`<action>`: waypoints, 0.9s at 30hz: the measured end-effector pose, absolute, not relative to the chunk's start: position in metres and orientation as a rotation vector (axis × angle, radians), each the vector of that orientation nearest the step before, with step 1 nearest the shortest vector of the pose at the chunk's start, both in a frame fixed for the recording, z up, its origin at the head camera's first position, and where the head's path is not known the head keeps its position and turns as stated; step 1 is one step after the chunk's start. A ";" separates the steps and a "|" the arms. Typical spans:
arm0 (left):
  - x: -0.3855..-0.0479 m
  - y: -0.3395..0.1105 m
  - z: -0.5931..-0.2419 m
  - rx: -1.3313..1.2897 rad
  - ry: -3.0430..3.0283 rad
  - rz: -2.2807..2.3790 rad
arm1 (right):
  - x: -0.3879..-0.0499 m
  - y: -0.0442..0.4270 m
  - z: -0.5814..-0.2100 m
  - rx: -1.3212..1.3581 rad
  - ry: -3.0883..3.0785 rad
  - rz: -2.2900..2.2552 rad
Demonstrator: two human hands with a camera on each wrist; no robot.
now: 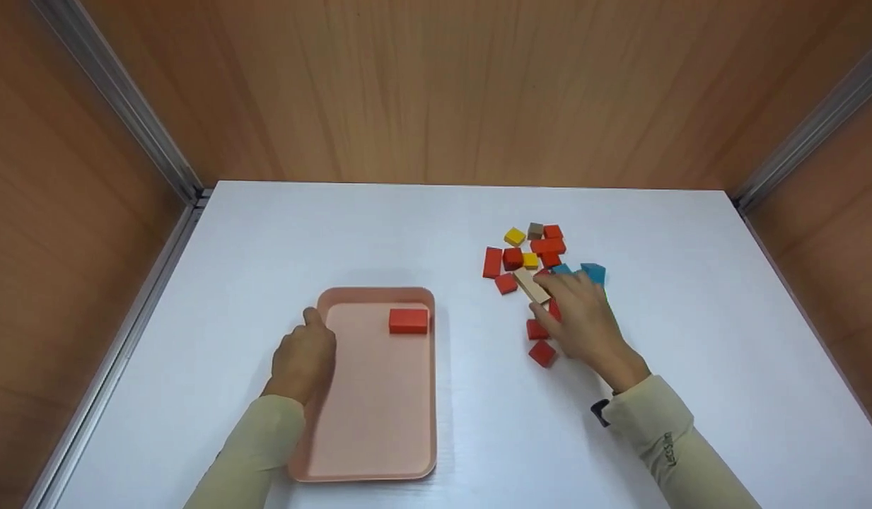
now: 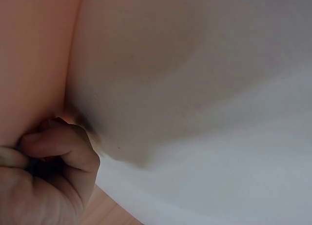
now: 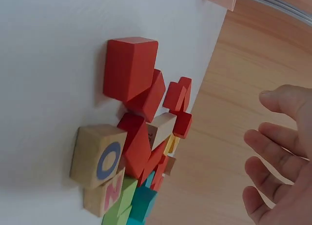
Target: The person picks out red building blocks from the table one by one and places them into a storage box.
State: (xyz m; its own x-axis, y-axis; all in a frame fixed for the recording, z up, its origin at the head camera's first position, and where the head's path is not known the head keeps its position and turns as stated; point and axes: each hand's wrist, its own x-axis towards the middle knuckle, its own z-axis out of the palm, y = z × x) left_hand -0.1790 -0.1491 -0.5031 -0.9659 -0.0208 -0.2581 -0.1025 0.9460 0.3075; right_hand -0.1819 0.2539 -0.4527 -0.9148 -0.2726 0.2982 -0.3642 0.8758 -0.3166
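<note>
My left hand point(image 1: 303, 360) grips the left rim of a pink rectangular tray point(image 1: 375, 417); in the left wrist view its fingers point(image 2: 63, 144) curl at the tray's edge. A red block point(image 1: 408, 322) lies inside the tray, near its upper right. My right hand point(image 1: 580, 318) is over a loose group of blocks, thumb and fingers spread on either side of a plain wooden block point(image 1: 531, 285). Seen in the right wrist view, the right hand point(image 3: 285, 156) holds nothing, its fingers apart. Red blocks point(image 1: 542, 353) lie near its thumb, and it hides part of the group.
Yellow blocks point(image 1: 515, 236), a brown block point(image 1: 535, 230) and a blue block point(image 1: 593, 273) lie among the red ones. The right wrist view also shows a lettered wooden cube point(image 3: 97, 154) and green blocks point(image 3: 122, 200). Wooden panels point(image 1: 421, 92) wall the white table point(image 1: 301, 233).
</note>
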 end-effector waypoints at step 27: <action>-0.175 -0.152 -0.497 -0.074 2.816 0.458 | -0.133 0.266 -0.495 0.413 -3.027 0.310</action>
State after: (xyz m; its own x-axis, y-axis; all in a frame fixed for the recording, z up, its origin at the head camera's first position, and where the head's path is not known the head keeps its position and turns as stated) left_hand -0.1751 -0.1517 -0.4974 -0.9577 -0.0049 -0.2878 -0.0959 0.9482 0.3029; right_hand -0.1330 0.2662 -0.4954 -0.9612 -0.2580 0.0973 -0.2723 0.9435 -0.1890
